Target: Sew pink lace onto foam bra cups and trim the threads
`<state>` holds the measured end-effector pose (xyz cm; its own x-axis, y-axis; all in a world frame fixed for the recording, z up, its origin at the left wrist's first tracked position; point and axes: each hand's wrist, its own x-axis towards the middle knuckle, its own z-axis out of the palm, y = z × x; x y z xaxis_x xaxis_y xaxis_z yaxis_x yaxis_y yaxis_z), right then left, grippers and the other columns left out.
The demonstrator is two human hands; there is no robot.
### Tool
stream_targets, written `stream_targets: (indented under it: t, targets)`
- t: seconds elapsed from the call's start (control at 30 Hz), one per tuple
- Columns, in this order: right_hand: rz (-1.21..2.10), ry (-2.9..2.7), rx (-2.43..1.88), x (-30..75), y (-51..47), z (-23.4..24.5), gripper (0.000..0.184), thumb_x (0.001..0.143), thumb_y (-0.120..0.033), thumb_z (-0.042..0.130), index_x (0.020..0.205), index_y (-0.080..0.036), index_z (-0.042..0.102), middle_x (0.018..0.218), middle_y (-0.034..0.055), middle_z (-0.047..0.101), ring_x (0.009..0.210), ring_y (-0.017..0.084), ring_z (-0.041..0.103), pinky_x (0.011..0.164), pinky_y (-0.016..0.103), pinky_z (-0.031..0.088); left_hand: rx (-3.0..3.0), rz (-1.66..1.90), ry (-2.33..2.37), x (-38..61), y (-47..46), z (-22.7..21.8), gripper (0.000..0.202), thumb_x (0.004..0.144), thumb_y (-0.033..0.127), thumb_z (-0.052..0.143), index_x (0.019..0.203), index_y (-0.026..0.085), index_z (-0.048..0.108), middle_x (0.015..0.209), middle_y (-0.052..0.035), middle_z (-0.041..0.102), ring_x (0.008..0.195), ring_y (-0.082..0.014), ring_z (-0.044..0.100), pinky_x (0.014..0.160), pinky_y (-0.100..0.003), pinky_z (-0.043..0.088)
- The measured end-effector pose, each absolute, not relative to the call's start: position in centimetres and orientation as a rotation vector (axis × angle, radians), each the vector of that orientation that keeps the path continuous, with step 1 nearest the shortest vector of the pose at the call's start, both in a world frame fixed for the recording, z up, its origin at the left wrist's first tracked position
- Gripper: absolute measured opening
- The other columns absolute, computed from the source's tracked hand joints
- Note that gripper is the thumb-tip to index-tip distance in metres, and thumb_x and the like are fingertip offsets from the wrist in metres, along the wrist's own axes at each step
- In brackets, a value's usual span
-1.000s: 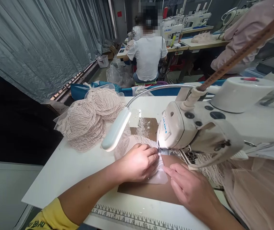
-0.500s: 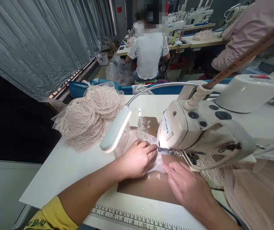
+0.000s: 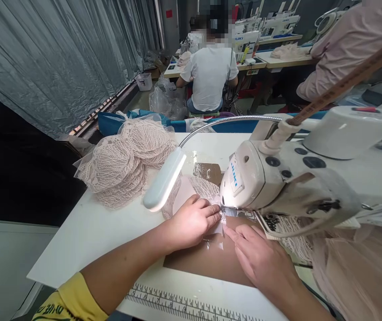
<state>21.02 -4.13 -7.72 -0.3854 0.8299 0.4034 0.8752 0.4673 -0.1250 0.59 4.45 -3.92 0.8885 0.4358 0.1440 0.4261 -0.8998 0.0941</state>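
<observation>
My left hand (image 3: 192,220) lies palm down on a pale lace piece (image 3: 201,189), fingers stretched flat toward the needle of the white sewing machine (image 3: 277,178). My right hand (image 3: 260,261) rests flat on the brown table patch (image 3: 211,261), fingertips touching the near edge of the lace just in front of the presser foot (image 3: 226,211). The lace runs under the machine head and out behind it. The needle itself is hidden by the machine head.
A heap of pink lace cups (image 3: 125,160) sits at the table's left. A gooseneck lamp (image 3: 164,180) hangs over the work. A printed ruler (image 3: 184,305) runs along the near edge. Beige fabric (image 3: 361,272) drapes at right. Another person in white (image 3: 211,76) sits ahead.
The lace has fed away from me under the presser foot, so less of it shows in front. Both hands slid slightly forward with it.
</observation>
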Motion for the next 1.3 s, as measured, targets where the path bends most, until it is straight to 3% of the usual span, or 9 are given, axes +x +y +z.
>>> stream_targets:
  t: [0.17, 0.4, 0.67, 0.87, 0.97, 1.07, 1.17, 1.3]
  targets:
    - [-0.215, -2.283, -1.518, 20.4, -3.6, -7.7, 0.038, 0.089, -0.013, 0.04, 0.116, -0.021, 0.066, 0.091, 0.0056, 0.07, 0.077, 0.017, 0.058, 0.063, 0.028, 0.039, 2.971, 0.256, 0.745, 0.5, 5.3, -4.4, 0.035, 0.088, 0.016, 0.048, 0.121, 0.014, 0.055, 0.128, -0.0104, 0.057, 0.105, -0.024, 0.05, 0.091, -0.039, 0.038]
    - [-0.276, -2.342, -1.474, 20.3, -3.4, -6.5, 0.035, 0.088, -0.013, 0.043, 0.114, -0.017, 0.067, 0.083, 0.0055, 0.068, 0.069, 0.015, 0.057, 0.056, 0.027, 0.037, 2.871, 0.414, 0.794, 0.1, 5.9, -5.1, 0.041, 0.084, 0.015, 0.047, 0.124, 0.015, 0.054, 0.131, -0.0097, 0.055, 0.108, -0.025, 0.05, 0.094, -0.041, 0.039]
    - [-0.158, -2.406, -1.475, 20.5, -3.4, -5.9, 0.037, 0.089, -0.015, 0.039, 0.116, -0.015, 0.064, 0.082, 0.0056, 0.067, 0.067, 0.017, 0.061, 0.058, 0.028, 0.047, 2.757, 0.594, 0.88, -0.6, 5.6, -5.1, 0.044, 0.088, 0.041, 0.05, 0.122, 0.014, 0.057, 0.125, -0.0131, 0.057, 0.113, -0.0266, 0.051, 0.098, -0.041, 0.039]
    - [-0.172, -2.489, -1.496, 22.7, -6.1, -4.2, 0.04, 0.092, -0.024, 0.034, 0.121, -0.016, 0.059, 0.103, 0.0102, 0.068, 0.081, 0.02, 0.067, 0.064, 0.031, 0.055, 2.569, 0.647, 0.995, -1.3, 6.1, -5.3, 0.028, 0.086, 0.026, 0.052, 0.108, 0.014, 0.065, 0.123, -0.0143, 0.06, 0.111, -0.0289, 0.054, 0.098, -0.045, 0.039]
    - [-0.279, -2.481, -1.519, 25.5, -8.0, -5.1, 0.038, 0.09, -0.028, 0.04, 0.121, -0.02, 0.06, 0.107, 0.0097, 0.068, 0.083, 0.022, 0.068, 0.062, 0.031, 0.056, 2.52, 0.588, 0.923, -1.6, 5.5, -4.5, 0.021, 0.084, 0.015, 0.051, 0.095, 0.015, 0.07, 0.108, -0.0088, 0.069, 0.099, -0.022, 0.061, 0.092, -0.036, 0.046]
    - [-0.359, -2.479, -1.546, 27.9, -9.4, -7.3, 0.04, 0.084, -0.016, 0.039, 0.116, -0.021, 0.063, 0.104, 0.0103, 0.069, 0.085, 0.025, 0.068, 0.066, 0.036, 0.056, 2.485, 0.408, 0.579, -1.6, 3.3, -3.2, 0.016, 0.078, 0.013, 0.061, 0.088, 0.019, 0.072, 0.098, -0.0026, 0.072, 0.096, -0.0166, 0.064, 0.092, -0.025, 0.046]
    - [-0.432, -2.526, -1.508, 28.6, -10.2, -8.8, 0.049, 0.075, -0.002, 0.037, 0.111, -0.018, 0.066, 0.103, 0.0123, 0.07, 0.088, 0.026, 0.067, 0.071, 0.038, 0.056, 2.329, 0.221, 0.229, -1.5, 0.7, -1.9, 0.018, 0.078, 0.016, 0.064, 0.093, 0.017, 0.072, 0.105, -0.0061, 0.071, 0.104, -0.0194, 0.062, 0.098, -0.026, 0.044]
    - [-0.611, -2.446, -1.477, 27.9, -10.3, -8.9, 0.046, 0.074, 0.004, 0.035, 0.104, -0.01, 0.067, 0.097, 0.0156, 0.07, 0.084, 0.025, 0.067, 0.07, 0.037, 0.056, 2.072, 0.351, 0.366, -1.8, 0.1, -0.4, 0.031, 0.082, 0.028, 0.064, 0.11, 0.017, 0.067, 0.115, -0.0072, 0.066, 0.11, -0.0187, 0.059, 0.099, -0.027, 0.043]
